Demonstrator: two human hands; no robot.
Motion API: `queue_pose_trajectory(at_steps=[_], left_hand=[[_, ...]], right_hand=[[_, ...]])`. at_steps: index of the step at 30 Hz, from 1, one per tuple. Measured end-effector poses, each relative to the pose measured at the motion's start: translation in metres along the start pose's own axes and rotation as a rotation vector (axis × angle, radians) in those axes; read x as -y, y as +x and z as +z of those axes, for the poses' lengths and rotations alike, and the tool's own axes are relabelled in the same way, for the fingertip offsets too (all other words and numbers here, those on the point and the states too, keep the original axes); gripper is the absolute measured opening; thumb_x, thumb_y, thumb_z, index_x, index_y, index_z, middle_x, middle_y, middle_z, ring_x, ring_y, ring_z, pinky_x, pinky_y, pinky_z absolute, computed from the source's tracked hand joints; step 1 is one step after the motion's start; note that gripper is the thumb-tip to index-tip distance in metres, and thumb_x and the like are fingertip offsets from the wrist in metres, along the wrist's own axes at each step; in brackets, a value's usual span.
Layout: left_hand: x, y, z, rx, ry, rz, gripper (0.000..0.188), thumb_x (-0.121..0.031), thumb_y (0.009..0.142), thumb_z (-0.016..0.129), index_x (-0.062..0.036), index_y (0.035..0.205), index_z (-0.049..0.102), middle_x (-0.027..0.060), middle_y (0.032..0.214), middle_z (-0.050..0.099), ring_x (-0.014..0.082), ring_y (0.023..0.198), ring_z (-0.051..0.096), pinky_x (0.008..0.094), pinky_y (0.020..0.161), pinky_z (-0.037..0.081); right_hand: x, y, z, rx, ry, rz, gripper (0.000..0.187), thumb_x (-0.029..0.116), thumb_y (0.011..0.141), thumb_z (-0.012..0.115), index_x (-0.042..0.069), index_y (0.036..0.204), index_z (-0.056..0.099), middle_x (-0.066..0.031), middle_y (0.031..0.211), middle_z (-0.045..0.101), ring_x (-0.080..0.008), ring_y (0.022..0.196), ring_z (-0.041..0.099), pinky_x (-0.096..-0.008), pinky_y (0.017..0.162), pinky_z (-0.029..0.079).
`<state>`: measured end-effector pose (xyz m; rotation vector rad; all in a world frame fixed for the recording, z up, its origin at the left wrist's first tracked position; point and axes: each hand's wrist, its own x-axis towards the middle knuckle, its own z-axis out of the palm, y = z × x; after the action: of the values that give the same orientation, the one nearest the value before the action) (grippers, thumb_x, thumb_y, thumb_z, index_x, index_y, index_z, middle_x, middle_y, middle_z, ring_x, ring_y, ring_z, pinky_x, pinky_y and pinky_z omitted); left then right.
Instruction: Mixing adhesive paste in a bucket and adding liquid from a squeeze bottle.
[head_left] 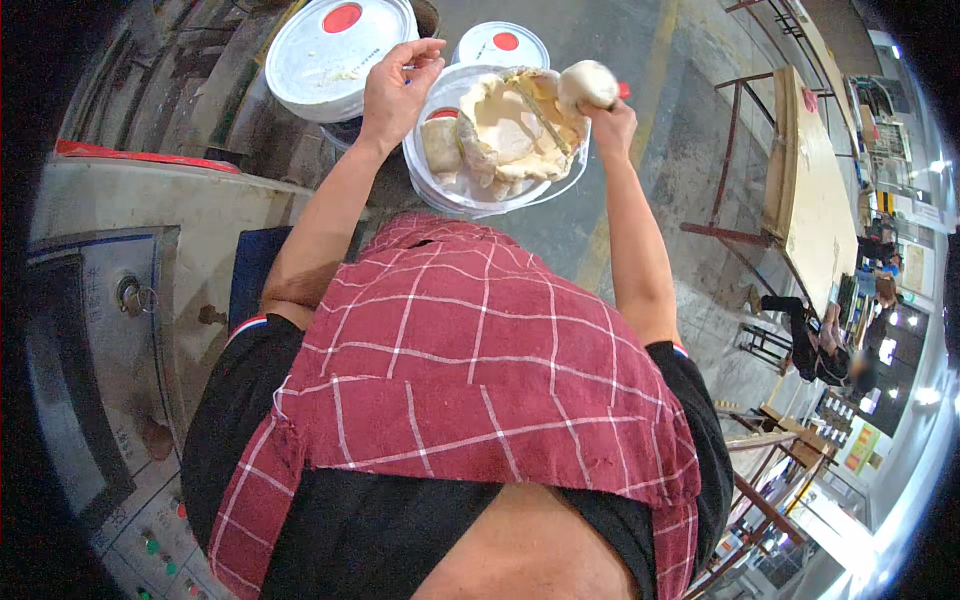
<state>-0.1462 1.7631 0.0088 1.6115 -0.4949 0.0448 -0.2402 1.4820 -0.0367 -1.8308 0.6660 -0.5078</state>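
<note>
My right hand (612, 125) is closed around a white rounded object (586, 84) with a small red part at its side; its exact kind is unclear. It is held over the right rim of a crusted bowl (470, 135) coated inside with cream-coloured paste. A thin stick (540, 118) lies across this bowl, which rests on top of a large white bucket (470, 205). Left of the bowl, my left hand (395, 95) is raised with bent fingers, thumb and index apart, and nothing visible between them. A pale block-like piece (440, 145) sits beside the bowl.
A lidded white bucket (330, 50) with a red cap stands at the left, and a smaller one (503, 45) behind the bowl. To my left is a metal cabinet (100, 300). A long table (810, 190) stands at the right, with a seated person (820, 345) beyond.
</note>
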Motion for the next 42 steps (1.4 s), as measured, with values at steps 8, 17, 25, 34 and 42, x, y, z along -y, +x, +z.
queue_pose_trajectory(at_steps=[8,17,25,34,42], left_hand=[[-0.001,-0.006,-0.005,-0.014,0.007,-0.023,0.022,-0.009,0.076,0.058,-0.0064,0.098,0.059,0.0032,0.086,0.059,0.0094,0.077,0.054,0.0237,0.068,0.044],[-0.006,-0.011,-0.006,-0.025,0.035,-0.030,0.021,-0.010,0.077,0.058,-0.0061,0.098,0.059,0.0046,0.086,0.059,0.0106,0.077,0.055,0.0244,0.068,0.044],[-0.008,-0.010,0.000,-0.006,0.038,-0.006,0.022,-0.011,0.077,0.057,-0.0071,0.099,0.059,0.0032,0.085,0.059,0.0099,0.075,0.054,0.0239,0.068,0.044],[0.012,0.004,0.055,0.428,0.093,0.071,0.032,-0.017,0.074,0.062,-0.0022,0.101,0.056,0.0059,0.091,0.059,0.0150,0.084,0.054,0.0292,0.082,0.040],[0.021,0.012,0.075,0.779,0.089,-0.025,0.021,-0.017,0.073,0.064,-0.0038,0.089,0.060,0.0057,0.085,0.061,0.0136,0.084,0.053,0.0305,0.085,0.039]], right_hand=[[0.004,0.001,-0.002,0.011,0.192,0.026,0.019,0.005,0.063,0.069,0.000,0.081,0.065,-0.0034,0.075,0.063,-0.0131,0.068,0.059,-0.0236,0.060,0.045],[0.002,-0.007,-0.009,-0.063,0.263,0.126,0.025,0.005,0.065,0.069,-0.002,0.087,0.060,-0.0034,0.076,0.060,-0.0111,0.063,0.053,-0.0233,0.055,0.043],[0.020,-0.029,0.000,-0.032,-0.397,-0.200,0.025,0.007,0.063,0.068,-0.003,0.086,0.063,-0.0045,0.077,0.063,-0.0119,0.068,0.057,-0.0246,0.063,0.045],[0.037,-0.049,0.004,0.103,0.140,-0.153,0.019,0.002,0.068,0.067,-0.001,0.086,0.063,-0.0029,0.080,0.062,-0.0081,0.072,0.056,-0.0216,0.062,0.045],[0.050,-0.063,0.024,0.084,-0.178,-0.392,0.027,0.007,0.063,0.066,0.006,0.089,0.062,-0.0114,0.080,0.063,-0.0199,0.075,0.061,-0.0286,0.067,0.046]])
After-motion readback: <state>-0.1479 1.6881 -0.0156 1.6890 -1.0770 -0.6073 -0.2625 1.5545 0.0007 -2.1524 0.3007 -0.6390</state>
